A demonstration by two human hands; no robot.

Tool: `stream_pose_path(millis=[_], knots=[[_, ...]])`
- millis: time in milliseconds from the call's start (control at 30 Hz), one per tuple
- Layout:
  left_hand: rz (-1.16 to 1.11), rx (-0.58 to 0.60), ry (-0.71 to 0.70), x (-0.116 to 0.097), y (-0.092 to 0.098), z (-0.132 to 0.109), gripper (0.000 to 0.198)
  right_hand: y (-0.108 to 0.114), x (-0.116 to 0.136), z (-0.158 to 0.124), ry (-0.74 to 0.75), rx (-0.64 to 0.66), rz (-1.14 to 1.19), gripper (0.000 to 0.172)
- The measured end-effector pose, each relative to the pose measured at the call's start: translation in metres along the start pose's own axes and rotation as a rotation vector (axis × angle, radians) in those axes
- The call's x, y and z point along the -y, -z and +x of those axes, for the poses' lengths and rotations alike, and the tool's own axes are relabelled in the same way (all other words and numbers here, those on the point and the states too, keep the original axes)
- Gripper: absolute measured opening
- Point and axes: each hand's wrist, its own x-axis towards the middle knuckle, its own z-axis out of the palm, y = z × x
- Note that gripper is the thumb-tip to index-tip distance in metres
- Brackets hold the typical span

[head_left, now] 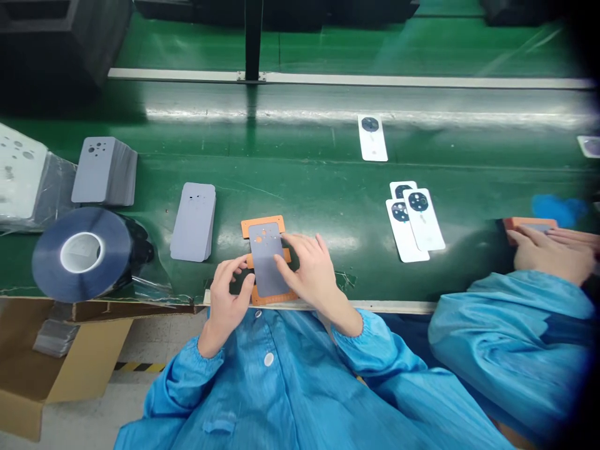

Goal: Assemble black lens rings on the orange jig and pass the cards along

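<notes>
A grey phone-back-shaped sheet [267, 270] with several round holes near its top lies on an orange fixture [263, 220], whose tabs stick out around it. On the left side, my left hand [229, 299] has its thumb and index finger apart, touching the left edge of the sheet and fixture. My right hand [310, 267] rests at the right edge, fingers stretched and spread, with the thumb on the sheet's face. Left of my hands lies a short stack of similar grey sheets [192, 222]. A taller stack of grey sheets [94, 172] stands farther left.
White phone back panels [424, 220] with dark camera circles overlap at right; another white panel [373, 139] lies farther back. A film roll [82, 253] sits at left above an open cardboard box [84, 362]. At far right, a co-worker's hand [550, 253] is on another orange fixture [513, 224].
</notes>
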Motion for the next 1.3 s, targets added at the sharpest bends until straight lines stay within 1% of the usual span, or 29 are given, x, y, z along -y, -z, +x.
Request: stream_pose_path(millis=[67,133,200,233,300,367,433,500,600,667,700,767,833,867,933,1000,1033,1133,1233,1300], knots=[[-0.055,0.048,0.051,0.001,-0.001,0.0,0.029,0.0,-0.001,-0.001,-0.018,0.04,-0.018,0.039],[-0.121,0.079,0.103,0.002,-0.003,0.0,0.031,0.001,0.001,-0.004,0.003,0.05,0.018,0.039],[-0.203,0.086,0.175,0.001,-0.004,0.001,0.036,0.005,0.007,-0.008,0.046,0.042,0.117,0.04],[-0.249,0.08,0.219,0.0,-0.004,0.002,0.04,0.008,0.011,-0.01,0.068,0.061,0.2,0.04],[-0.325,0.058,0.298,-0.001,-0.003,0.005,0.046,0.014,0.017,-0.011,0.096,0.16,0.391,0.042],[-0.362,0.037,0.347,-0.003,0.0,0.008,0.046,0.018,0.021,-0.011,0.103,0.272,0.514,0.043],[-0.394,0.038,0.373,-0.002,0.002,0.011,0.041,0.018,0.021,-0.009,0.1,0.333,0.522,0.041],[-0.45,0.048,0.4,0.0,0.004,0.012,0.037,0.015,0.019,-0.007,0.084,0.335,0.472,0.035],[-0.515,0.032,0.427,0.004,0.005,0.012,0.036,0.008,0.013,-0.004,0.037,0.274,0.387,0.029],[-0.533,0.003,0.433,0.005,0.006,0.012,0.036,0.004,0.009,-0.002,-0.032,0.252,0.329,0.03],[-0.547,-0.012,0.434,0.005,0.006,0.012,0.036,0.003,0.008,-0.001,-0.081,0.269,0.32,0.033],[-0.58,-0.043,0.44,0.004,0.009,0.013,0.037,0.001,0.008,0.001,-0.193,0.352,0.385,0.036],[-0.608,-0.07,0.443,0.003,0.013,0.015,0.04,-0.001,0.008,0.006,-0.276,0.433,0.54,0.037],[-0.617,-0.079,0.443,0.003,0.015,0.015,0.043,-0.002,0.006,0.011,-0.304,0.454,0.618,0.037],[-0.618,-0.077,0.449,0.005,0.021,0.015,0.054,-0.005,0.0,0.028,-0.348,0.447,0.723,0.039],[-0.599,-0.063,0.461,0.009,0.028,0.012,0.062,-0.01,-0.012,0.058,-0.383,0.378,0.756,0.043],[-0.585,-0.061,0.468,0.012,0.031,0.01,0.063,-0.013,-0.021,0.078,-0.401,0.316,0.752,0.046],[-0.559,-0.089,0.476,0.018,0.04,0.0,0.056,-0.021,-0.046,0.147,-0.478,0.072,0.686,0.051],[-0.554,-0.181,0.487,0.019,0.053,-0.01,0.057,-0.028,-0.064,0.213,-0.491,-0.02,0.636,0.045],[-0.539,-0.29,0.495,0.018,0.065,-0.017,0.058,-0.031,-0.07,0.246,-0.494,-0.054,0.605,0.037]])
